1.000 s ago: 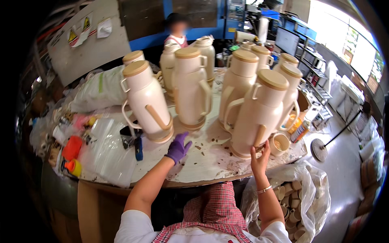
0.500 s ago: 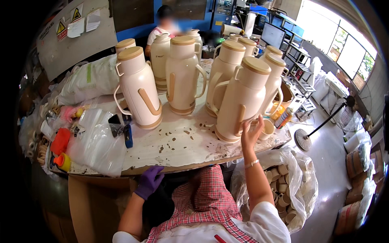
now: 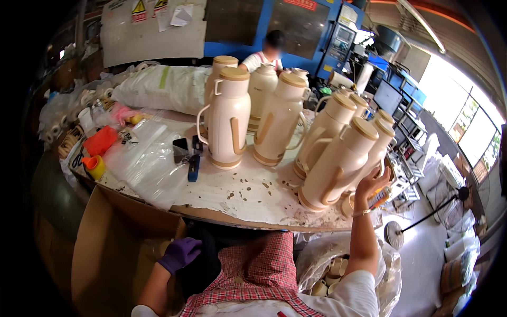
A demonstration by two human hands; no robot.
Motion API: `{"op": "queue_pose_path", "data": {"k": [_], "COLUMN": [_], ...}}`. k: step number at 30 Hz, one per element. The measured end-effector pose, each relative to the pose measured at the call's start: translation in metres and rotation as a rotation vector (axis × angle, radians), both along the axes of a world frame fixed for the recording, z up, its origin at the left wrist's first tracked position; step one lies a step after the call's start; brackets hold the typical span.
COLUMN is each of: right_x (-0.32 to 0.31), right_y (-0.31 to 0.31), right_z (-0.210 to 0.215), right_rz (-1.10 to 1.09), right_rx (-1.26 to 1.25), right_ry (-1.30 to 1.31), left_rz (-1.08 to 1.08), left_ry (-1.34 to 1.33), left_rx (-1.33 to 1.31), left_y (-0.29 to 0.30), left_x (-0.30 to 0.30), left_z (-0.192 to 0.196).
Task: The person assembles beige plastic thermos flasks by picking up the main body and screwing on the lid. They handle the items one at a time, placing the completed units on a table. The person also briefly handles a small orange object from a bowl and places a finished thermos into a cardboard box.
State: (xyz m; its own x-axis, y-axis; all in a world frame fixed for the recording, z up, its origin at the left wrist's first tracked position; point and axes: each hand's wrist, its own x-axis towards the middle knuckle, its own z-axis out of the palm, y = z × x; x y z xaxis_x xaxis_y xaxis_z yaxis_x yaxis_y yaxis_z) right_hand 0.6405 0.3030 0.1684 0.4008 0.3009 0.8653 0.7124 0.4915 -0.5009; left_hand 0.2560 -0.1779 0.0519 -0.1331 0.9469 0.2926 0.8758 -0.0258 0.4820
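Several cream vacuum flasks with tan lids and bases stand on the worn white table (image 3: pixel 253 203). My bare right hand (image 3: pixel 373 183) is raised at the table's right end, its fingers stretched out and apart. It is beside the handle of a rear flask (image 3: pixel 365 168), just right of the front flask (image 3: pixel 338 164); whether it touches is unclear. Below it are a small cream cup (image 3: pixel 347 205) and a spray can (image 3: pixel 379 197). My left hand (image 3: pixel 179 254), in a purple glove, hangs over my lap near an open cardboard box (image 3: pixel 127 222). Its fingers are curled, with nothing seen in them.
Clear plastic bags (image 3: pixel 145 164), an orange-yellow bottle (image 3: pixel 94 167) and a blue-black tool (image 3: pixel 194 168) lie on the left. A sack of cream cups (image 3: pixel 330 274) stands below the right edge. A person (image 3: pixel 266 55) is behind the table; a fan (image 3: pixel 449 203) stands right.
My view has swung, shifting the scene. My right hand has moved from the front flask's side to the right, beside the rear flask's handle. My left hand has dropped from the table edge, fingers curling.
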Motion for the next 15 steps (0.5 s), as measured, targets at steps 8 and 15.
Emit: {"op": "queue_pose_path", "data": {"k": [8,15], "right_x": [-0.064,-0.043], "right_y": [-0.065,-0.05], "right_z": [-0.059,-0.071], "right_rz": [0.029,0.053], "right_rx": [-0.196,-0.348], "right_ry": [-1.048,-1.046], "left_rz": [-0.14,-0.277], "left_ry": [0.016,-0.068], "left_rx": [0.08,0.059], "left_y": [0.061,0.103], "left_x": [0.01,0.01], "left_z": [0.02,0.008]}}
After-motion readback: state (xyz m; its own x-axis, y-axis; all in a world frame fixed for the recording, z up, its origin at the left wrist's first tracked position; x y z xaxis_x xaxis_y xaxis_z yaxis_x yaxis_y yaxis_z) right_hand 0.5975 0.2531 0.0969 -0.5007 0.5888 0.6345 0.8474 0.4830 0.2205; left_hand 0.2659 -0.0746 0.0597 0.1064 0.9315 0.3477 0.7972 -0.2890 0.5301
